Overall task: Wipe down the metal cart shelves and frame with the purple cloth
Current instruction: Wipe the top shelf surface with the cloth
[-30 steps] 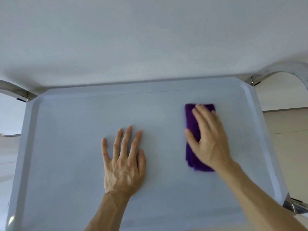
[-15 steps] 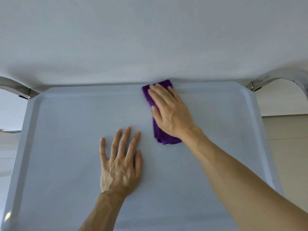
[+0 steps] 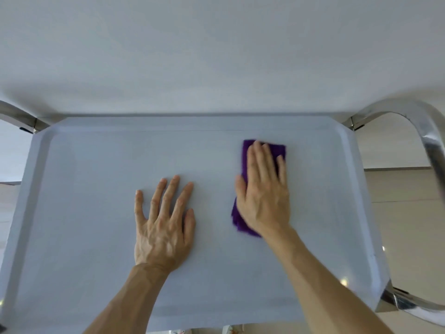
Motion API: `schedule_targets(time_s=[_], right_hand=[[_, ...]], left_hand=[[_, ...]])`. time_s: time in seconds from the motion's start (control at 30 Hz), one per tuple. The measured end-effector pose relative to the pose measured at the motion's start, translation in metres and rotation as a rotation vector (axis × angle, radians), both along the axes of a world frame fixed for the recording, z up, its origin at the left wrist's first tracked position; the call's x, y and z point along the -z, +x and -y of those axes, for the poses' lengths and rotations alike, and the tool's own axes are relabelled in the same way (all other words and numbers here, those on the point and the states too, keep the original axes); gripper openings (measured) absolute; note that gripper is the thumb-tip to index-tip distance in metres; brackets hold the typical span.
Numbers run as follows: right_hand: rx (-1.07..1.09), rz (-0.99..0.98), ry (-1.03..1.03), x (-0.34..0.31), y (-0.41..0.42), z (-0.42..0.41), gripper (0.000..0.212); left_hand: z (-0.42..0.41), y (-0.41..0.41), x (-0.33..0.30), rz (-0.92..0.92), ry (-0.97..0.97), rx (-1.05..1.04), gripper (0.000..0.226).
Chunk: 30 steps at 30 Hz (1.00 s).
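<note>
A: Report the position of the purple cloth.

B: It lies folded on the right half of the cart's top shelf, near the far rim, its long side running toward the person.

A: State of each grip?

B: The right hand lies flat on the cloth, fingers straight and together, pressing it against the shelf. The left hand rests palm-down on bare metal near centre, fingers spread, holding nothing.

A: Frame?

B: The chrome handle curves off the right far corner.
</note>
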State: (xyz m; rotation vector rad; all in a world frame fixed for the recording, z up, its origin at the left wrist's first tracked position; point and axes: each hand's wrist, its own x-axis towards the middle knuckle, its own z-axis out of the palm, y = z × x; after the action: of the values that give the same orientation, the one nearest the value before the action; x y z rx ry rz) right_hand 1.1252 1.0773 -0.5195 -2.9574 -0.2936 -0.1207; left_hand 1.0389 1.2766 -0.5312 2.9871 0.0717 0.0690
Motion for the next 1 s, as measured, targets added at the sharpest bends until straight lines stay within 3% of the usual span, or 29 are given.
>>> schedule_targets(time_s=[0.13,0.27,0.57,1.0], right_hand=[[-0.174,-0.08,0.016,0.001,-0.07,0.022,0.062],[-0.192,-0.135,-0.011,-0.001,-0.114,0.083,0.061],[0.056,-0.069,-0.13,-0.002,-0.071,0.101,0.062],[0.074,0.023,-0.103,0.003,-0.069,0.102,0.06]], left_hand=[[0.0,0.0,-0.003,-0.016,-0.008,-0.005,0.052],[0.002,0.0,-0.006,-0.02,-0.021,-0.019,0.052],[0.001,0.0,0.0,0.034,-0.015,-0.01,0.051],[0.008,-0.001,-0.012,-0.017,-0.071,-0.03,0.049]])
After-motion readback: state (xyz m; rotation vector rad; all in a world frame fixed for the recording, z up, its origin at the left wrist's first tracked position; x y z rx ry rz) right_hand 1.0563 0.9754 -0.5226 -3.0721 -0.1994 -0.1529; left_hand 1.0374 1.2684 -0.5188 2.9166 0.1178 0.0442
